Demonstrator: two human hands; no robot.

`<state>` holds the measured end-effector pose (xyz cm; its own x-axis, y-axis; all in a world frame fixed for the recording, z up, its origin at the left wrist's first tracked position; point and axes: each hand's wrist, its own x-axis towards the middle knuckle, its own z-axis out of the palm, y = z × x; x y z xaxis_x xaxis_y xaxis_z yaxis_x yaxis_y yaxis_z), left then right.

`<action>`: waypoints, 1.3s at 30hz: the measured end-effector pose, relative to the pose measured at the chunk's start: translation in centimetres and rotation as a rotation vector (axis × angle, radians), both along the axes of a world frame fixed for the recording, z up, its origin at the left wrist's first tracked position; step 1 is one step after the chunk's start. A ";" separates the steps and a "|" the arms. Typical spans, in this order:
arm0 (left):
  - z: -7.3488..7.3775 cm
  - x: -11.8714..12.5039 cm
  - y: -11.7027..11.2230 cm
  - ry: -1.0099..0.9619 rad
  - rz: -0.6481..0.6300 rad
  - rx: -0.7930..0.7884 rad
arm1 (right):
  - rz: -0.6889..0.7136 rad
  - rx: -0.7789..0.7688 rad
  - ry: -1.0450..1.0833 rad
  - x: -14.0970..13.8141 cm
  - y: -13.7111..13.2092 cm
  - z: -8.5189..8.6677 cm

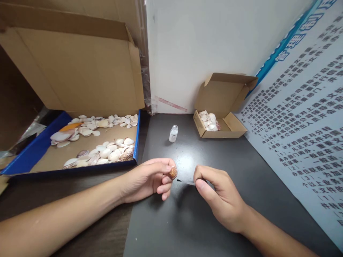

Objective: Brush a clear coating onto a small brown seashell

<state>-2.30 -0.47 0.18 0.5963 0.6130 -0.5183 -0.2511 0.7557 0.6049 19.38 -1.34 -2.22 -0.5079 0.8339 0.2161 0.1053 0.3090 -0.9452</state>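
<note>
Between thumb and forefinger, my left hand (pixel 152 178) pinches a small brown, patterned seashell (pixel 173 172). My right hand (pixel 219 194) is closed around the handle of a thin brush (pixel 184 182). The brush's dark tip points left at the shell, with a small gap between them. Most of the handle is hidden by my fingers. Beyond both hands, a small clear glass bottle (pixel 173 134) with white contents or a white label stands upright and uncapped on the dark tabletop (pixel 163 228).
At the left lies an open blue-edged cardboard box (pixel 93 71) with two groups of seashells (pixel 112 150). A smaller open cardboard box (pixel 223 134) at the back right holds pale shells (pixel 210 121). A white panel (pixel 187 53) rises behind, and a printed poster (pixel 308 142) leans along the right.
</note>
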 end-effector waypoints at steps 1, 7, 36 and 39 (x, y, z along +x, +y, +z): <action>0.0 0.0 0.0 0.000 -0.003 0.001 | -0.006 0.003 -0.009 0.0 0.0 0.0; 0.1 0.1 0.0 0.016 0.016 -0.009 | 0.016 0.038 0.045 0.0 -0.2 0.2; 0.0 0.1 0.0 0.004 0.018 -0.020 | -0.004 0.026 0.033 0.0 -0.1 0.4; 0.1 0.1 0.0 0.001 0.016 -0.019 | -0.013 0.015 0.009 0.1 -0.1 0.4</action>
<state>-2.18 -0.45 0.23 0.5862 0.6122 -0.5307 -0.2622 0.7631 0.5907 19.44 -1.43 -1.80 -0.4953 0.8368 0.2333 0.1011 0.3223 -0.9412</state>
